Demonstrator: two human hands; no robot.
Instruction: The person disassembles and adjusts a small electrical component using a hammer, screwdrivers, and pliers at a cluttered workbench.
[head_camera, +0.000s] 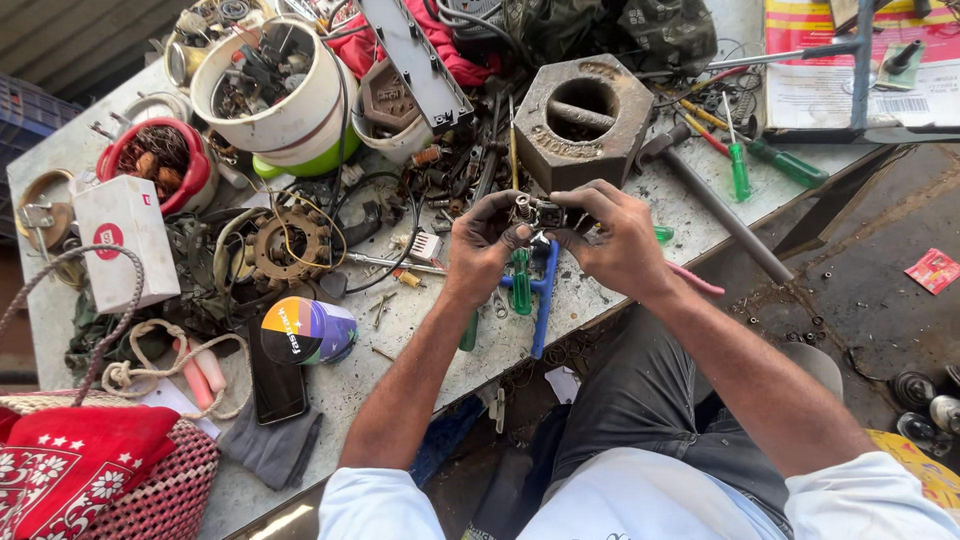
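Note:
My left hand (484, 245) and my right hand (612, 238) meet over the workbench (590, 300) edge, both gripping a small dark metal part (540, 212) with a spring-like end. The fingers of both hands pinch it from either side. Just below the hands lie a green-handled screwdriver (520, 285) and a blue-handled tool (545, 300) on the bench. A heavy rusty hexagonal metal block (583, 118) with a round hole stands just beyond my hands.
White buckets (272, 90) of metal parts, a red bowl (160, 160), a rusty gear (290, 245), a white box (125, 240), a cap (308, 330), a phone (277, 385) and a woven basket (150, 500) crowd the left. Green screwdrivers (740, 170) and a hammer (715, 205) lie right.

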